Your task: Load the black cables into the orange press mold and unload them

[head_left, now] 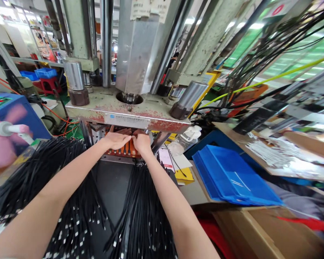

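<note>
Head view: both hands in under the press plate [126, 112], at the orange mold [137, 152]. Left hand [115, 140]: fingers stretched toward the right hand, thumb apart, so fairly wide; no held item visible. Right hand [142, 142]: fingers bent in at the mold, fingertips close to the left hand's; grip width and anything held, cannot tell. Short black cable ends [124, 149] sit side by side in the mold, just below the fingers, nearer the camera. Whether fingers touch them, cannot tell.

Dark tabletop [110, 187] in front of the mold. Big black cable bundle [51, 158] on the left side, second bundle [144, 205] on the right under the right forearm, light tips scattered on the near ends; bare dark strip between them.

Right of press: phone [166, 158] with lit screen, yellow sheet [185, 175], clear plastic jug [184, 139], blue tray [232, 176], cardboard box [270, 230] below it. Far right, pale strips [275, 151] on a board.

Left: pink fan [4, 128], blurred, by a blue cabinet [29, 115]. Behind: red stool [49, 83], blue bins [45, 73], shelving, green floor. Thick dark cables [259, 68] and a yellow-green hose [272, 77] upper right.
</note>
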Motion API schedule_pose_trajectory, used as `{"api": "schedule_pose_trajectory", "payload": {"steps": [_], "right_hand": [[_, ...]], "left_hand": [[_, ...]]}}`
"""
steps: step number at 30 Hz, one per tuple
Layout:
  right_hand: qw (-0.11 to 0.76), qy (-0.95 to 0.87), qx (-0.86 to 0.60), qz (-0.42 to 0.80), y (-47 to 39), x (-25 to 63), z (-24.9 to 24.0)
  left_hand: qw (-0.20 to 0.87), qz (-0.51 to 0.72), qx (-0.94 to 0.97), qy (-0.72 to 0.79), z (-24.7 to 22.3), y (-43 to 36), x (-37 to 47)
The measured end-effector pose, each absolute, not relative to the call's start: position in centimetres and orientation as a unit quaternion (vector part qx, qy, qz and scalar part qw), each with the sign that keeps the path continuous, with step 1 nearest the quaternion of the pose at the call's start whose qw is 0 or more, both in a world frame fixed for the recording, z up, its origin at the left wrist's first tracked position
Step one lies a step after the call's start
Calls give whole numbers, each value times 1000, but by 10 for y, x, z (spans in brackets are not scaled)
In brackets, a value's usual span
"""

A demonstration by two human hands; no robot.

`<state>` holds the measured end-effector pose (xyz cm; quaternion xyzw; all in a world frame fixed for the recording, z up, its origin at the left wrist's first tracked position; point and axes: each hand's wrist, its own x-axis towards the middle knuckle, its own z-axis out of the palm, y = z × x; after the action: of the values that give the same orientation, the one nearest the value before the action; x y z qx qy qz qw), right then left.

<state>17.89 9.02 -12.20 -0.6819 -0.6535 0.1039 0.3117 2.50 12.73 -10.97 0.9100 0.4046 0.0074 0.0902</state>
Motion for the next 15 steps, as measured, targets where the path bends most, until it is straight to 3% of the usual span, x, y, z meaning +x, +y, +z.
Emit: {"api": "schedule_pose_trajectory", "payload": {"steps": [4, 9, 15], "right_hand": [[278, -694, -658, 92, 68, 184, -127], [236, -639, -727, 95, 93, 178, -125], [331, -647, -681, 85, 70, 195, -132]], "left_hand": [[89, 56, 900, 423, -112, 164, 39], [93, 103, 903, 407, -107, 177, 54], [85, 143, 904, 393, -100, 133, 18]]}}
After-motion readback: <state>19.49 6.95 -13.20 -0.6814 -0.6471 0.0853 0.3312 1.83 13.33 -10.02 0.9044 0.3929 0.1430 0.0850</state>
